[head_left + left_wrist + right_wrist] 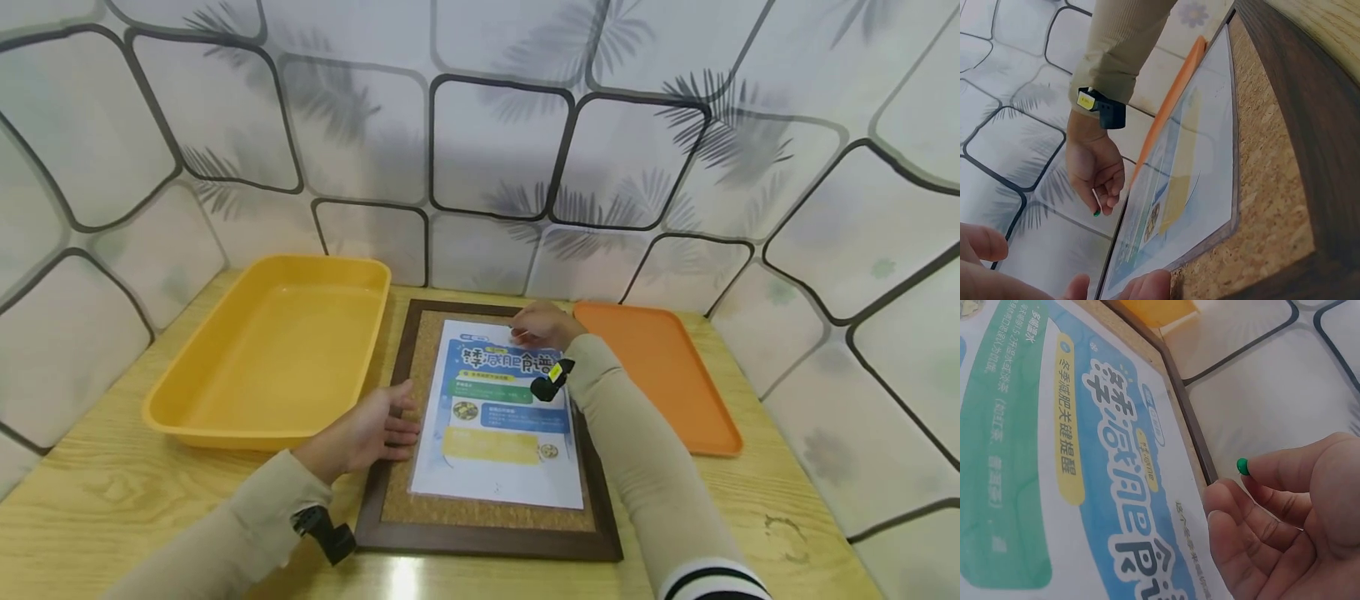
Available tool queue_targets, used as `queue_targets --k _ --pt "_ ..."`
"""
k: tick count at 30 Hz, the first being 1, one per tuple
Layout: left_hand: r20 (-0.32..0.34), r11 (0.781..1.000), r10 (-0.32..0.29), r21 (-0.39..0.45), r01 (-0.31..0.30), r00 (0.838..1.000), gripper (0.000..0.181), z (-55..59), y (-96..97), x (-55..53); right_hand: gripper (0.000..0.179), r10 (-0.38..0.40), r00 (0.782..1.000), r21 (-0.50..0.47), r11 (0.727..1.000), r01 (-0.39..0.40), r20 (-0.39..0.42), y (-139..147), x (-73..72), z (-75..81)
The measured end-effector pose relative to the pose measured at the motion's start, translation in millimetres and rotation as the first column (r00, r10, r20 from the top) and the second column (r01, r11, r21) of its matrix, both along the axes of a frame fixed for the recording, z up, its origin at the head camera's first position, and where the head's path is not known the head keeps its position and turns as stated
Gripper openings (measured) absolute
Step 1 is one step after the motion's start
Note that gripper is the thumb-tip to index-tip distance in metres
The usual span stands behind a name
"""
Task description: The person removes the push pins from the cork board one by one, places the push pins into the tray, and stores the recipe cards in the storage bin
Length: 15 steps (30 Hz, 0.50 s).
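Green piece (pixel 1243 466) pinched in the right grip (pixel 546 325), up at one o'clock!
It's held near the top of the printed sheet (pixel 495 417), which lies on the framed corkboard (pixel 487 514); round at nine, the left grip (pixel 375 429) is loosely spread just beside the sheet's edge, contact with the corkboard unclear. Yellow tray (pixel 277 358) at ten, orange tray (pixel 660 367) at two, both on the wooden surface (pixel 750 508).

Board (pixel 487 517) (1 sheet (pixel 491 417) atop) lies between bin (pixel 285 358) and tray (pixel 663 375).
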<state>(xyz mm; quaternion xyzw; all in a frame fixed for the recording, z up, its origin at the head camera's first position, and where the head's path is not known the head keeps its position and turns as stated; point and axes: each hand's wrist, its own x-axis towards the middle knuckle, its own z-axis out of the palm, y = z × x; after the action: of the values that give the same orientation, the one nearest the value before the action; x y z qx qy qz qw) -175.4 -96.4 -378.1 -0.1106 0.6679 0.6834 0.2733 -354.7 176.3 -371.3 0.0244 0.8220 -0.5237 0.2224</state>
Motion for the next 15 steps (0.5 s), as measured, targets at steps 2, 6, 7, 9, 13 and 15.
queue_targets --k 2,6,7,9,13,15 --pt "0.004 1.0 0.004 -0.002 -0.004 1.0 0.069 -0.2 0.3 -0.3 0.027 0.0 1.0 0.006 1.0 0.0 0.002 2 0.2 1.0" --pt "0.01 1.0 0.01 -0.006 -0.01 1.0 0.069 0.7 2.2 0.1 0.025 -0.006 1.0 0.01 1.0 0.006 0.004 8 0.6 2.4" --pt "0.011 1.0 0.014 -0.008 -0.014 1.0 0.069 1.4 3.1 0.2 0.025 -0.009 1.0 0.008 1.0 0.009 0.001 10 1.1 3.2" --pt "0.01 1.0 0.015 -0.013 -0.014 1.0 0.069 2.9 5.2 0.1 0.026 -0.009 1.0 0.001 1.0 0.009 -0.006 12 2.4 5.1" --pt "0.01 0.999 0.02 -0.026 -0.02 1.0 0.067 6.1 8.2 0.1 0.032 -0.001 1.0 -0.003 1.0 0.001 -0.022 18 6.4 10.3" --pt "0.013 0.999 0.022 -0.028 -0.022 1.0 0.066 6.7 9.0 0.0 0.032 0.0 1.0 0.004 1.0 0.0 -0.026 20 8.8 13.2"
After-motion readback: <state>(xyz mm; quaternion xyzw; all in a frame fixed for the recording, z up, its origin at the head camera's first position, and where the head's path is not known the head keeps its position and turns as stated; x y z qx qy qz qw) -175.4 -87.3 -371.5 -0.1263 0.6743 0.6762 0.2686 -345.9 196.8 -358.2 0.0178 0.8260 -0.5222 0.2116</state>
